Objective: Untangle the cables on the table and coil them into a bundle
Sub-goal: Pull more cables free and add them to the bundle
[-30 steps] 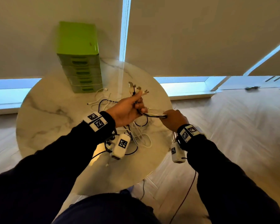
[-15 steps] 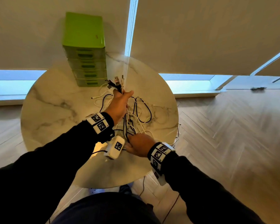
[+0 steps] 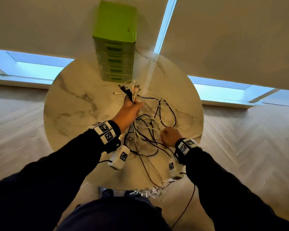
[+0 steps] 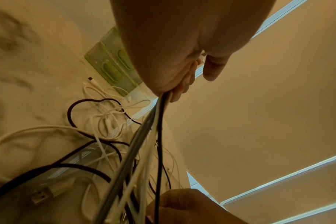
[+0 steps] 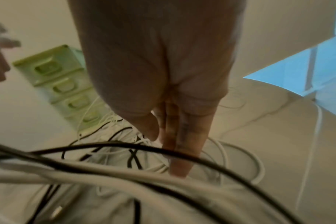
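Since the earlier frame, right hand (image 3: 169, 136) has moved rightward along the strands. Left hand (image 3: 129, 112) clamps the cables (image 3: 148, 130) near their plugs, anchoring them; right hand's fingers look straight among the strands, gripping none visibly.

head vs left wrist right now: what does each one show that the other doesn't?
Head only: the plug ends fanning out above the left hand, cable ends hanging off the table's near edge, and both wristbands.

Left wrist only: the strands leaving the bottom of the left fist, and a USB plug lying flat on the table.

Both: the left hand gripping the bunch, the right hand lower among the cables, the green drawer box, and loose black and white loops on the marble.
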### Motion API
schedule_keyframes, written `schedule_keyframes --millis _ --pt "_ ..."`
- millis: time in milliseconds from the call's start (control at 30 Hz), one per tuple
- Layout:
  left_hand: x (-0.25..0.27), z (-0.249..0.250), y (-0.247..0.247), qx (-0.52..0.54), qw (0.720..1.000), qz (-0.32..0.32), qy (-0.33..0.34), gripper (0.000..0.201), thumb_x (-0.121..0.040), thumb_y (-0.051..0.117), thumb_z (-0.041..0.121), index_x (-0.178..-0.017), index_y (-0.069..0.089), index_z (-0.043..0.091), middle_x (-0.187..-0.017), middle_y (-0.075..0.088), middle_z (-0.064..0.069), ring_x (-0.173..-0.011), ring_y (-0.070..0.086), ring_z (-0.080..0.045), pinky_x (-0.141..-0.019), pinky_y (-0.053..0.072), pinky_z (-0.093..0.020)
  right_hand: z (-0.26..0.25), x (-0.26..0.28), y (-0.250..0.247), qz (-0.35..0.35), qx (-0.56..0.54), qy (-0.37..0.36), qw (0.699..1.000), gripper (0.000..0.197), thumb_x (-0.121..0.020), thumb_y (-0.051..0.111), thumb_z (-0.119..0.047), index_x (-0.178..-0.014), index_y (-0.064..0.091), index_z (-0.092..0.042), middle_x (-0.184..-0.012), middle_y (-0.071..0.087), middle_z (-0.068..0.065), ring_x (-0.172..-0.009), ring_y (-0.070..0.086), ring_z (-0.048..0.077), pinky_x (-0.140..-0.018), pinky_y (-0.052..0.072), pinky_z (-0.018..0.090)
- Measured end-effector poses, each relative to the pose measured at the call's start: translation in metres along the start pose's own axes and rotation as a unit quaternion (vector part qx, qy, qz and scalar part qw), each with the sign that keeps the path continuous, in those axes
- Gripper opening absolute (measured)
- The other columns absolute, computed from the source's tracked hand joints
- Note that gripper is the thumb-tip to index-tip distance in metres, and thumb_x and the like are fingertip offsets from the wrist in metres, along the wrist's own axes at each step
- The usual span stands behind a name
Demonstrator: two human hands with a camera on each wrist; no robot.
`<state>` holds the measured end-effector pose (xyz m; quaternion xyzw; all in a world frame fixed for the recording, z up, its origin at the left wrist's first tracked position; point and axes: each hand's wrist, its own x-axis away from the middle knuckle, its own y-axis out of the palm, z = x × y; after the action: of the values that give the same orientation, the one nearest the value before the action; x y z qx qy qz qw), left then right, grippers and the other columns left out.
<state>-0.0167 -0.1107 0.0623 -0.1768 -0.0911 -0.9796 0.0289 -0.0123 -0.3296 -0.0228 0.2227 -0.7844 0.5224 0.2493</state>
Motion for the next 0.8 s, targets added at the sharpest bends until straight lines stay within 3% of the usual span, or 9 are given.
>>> schedule_keyframes --millis 133,200,300,367,467,533,600,700,800 --pt "0.001 -0.003 0.010 -0.026 1.000 0.004 -0.009 0.042 -0.102 0.052 0.014 -0.141 0.037 0.012 -0.077 0.040 0.010 -0.065 0.039 -0.003 -0.069 0.036 -0.027 0.002 -0.014 0.005 0.029 0.067 -0.021 0.997 0.017 -0.092 0.049 -0.021 -0.097 0.061 -0.010 -0.103 0.067 0.020 -0.095 0.065 0.037 -0.074 0.047 0.034" --pt "0.000 -0.004 0.015 -0.031 0.999 0.006 -0.006 0.037 -0.102 0.053 0.015 -0.134 0.040 0.028 -0.083 0.045 0.012 -0.072 0.042 -0.002 -0.070 0.036 -0.026 0.003 -0.018 0.009 0.042 0.072 -0.046 0.995 0.015 -0.092 0.052 -0.022 -0.098 0.060 -0.011 -0.099 0.067 0.020 -0.093 0.064 0.038 -0.073 0.047 0.035" --pt "-0.001 -0.006 0.018 -0.022 1.000 0.013 -0.003 0.028 -0.102 0.052 0.013 -0.117 0.044 0.036 -0.082 0.044 0.011 -0.071 0.042 -0.002 -0.067 0.036 -0.023 -0.001 -0.019 0.008 0.054 0.055 -0.067 0.995 0.020 -0.091 0.060 -0.028 -0.104 0.058 -0.014 -0.087 0.061 0.011 -0.083 0.061 0.033 -0.070 0.045 0.034" --pt "0.000 -0.007 0.020 -0.017 1.000 0.017 -0.007 0.024 -0.103 0.052 0.013 -0.117 0.046 0.031 -0.077 0.041 0.009 -0.065 0.040 -0.003 -0.063 0.035 -0.022 -0.005 -0.023 0.008 0.042 0.061 -0.087 0.993 0.026 -0.088 0.063 -0.035 -0.104 0.053 -0.017 -0.086 0.059 0.007 -0.080 0.057 0.029 -0.069 0.043 0.033" --pt "-0.001 -0.010 0.018 -0.033 0.999 0.028 -0.015 0.025 -0.103 0.052 0.014 -0.122 0.044 0.002 -0.069 0.040 0.012 -0.059 0.041 -0.001 -0.062 0.035 -0.022 -0.009 -0.029 0.012 -0.004 0.061 -0.133 0.989 0.019 -0.087 0.062 -0.037 -0.091 0.052 -0.022 -0.092 0.060 0.005 -0.086 0.057 0.026 -0.072 0.041 0.033" --pt "-0.002 -0.013 0.015 -0.040 0.999 0.023 -0.017 0.005 -0.102 0.053 0.016 -0.104 0.049 0.015 -0.069 0.039 0.011 -0.059 0.039 -0.003 -0.062 0.035 -0.023 -0.015 -0.028 0.014 0.005 0.024 -0.157 0.987 0.013 -0.090 0.057 -0.032 -0.085 0.049 -0.023 -0.090 0.054 0.002 -0.082 0.051 0.023 -0.072 0.037 0.033" --pt "-0.004 -0.015 0.013 -0.053 0.998 0.026 -0.024 0.020 -0.102 0.054 0.018 -0.089 0.040 0.024 -0.070 0.034 0.008 -0.061 0.035 -0.006 -0.061 0.034 -0.024 -0.022 -0.028 0.014 0.038 -0.010 -0.165 0.986 0.014 -0.095 0.049 -0.028 -0.084 0.048 -0.019 -0.090 0.052 0.005 -0.079 0.046 0.022 -0.072 0.034 0.033" --pt "-0.003 -0.017 0.011 -0.048 0.998 0.023 -0.023 0.026 -0.102 0.054 0.017 -0.085 0.035 0.023 -0.068 0.031 0.006 -0.059 0.031 -0.009 -0.059 0.031 -0.026 -0.030 -0.034 0.016 0.055 0.002 -0.162 0.985 0.024 -0.102 0.043 -0.029 -0.092 0.055 -0.012 -0.099 0.058 0.013 -0.086 0.052 0.027 -0.075 0.037 0.033" --pt "-0.001 -0.019 0.007 -0.045 0.998 0.023 -0.025 0.023 -0.101 0.054 0.017 -0.087 0.036 0.021 -0.066 0.032 0.007 -0.057 0.030 -0.009 -0.059 0.031 -0.028 -0.037 -0.040 0.018 0.040 0.053 -0.147 0.987 0.026 -0.099 0.048 -0.039 -0.086 0.056 -0.017 -0.099 0.062 0.011 -0.091 0.058 0.029 -0.080 0.047 0.039"
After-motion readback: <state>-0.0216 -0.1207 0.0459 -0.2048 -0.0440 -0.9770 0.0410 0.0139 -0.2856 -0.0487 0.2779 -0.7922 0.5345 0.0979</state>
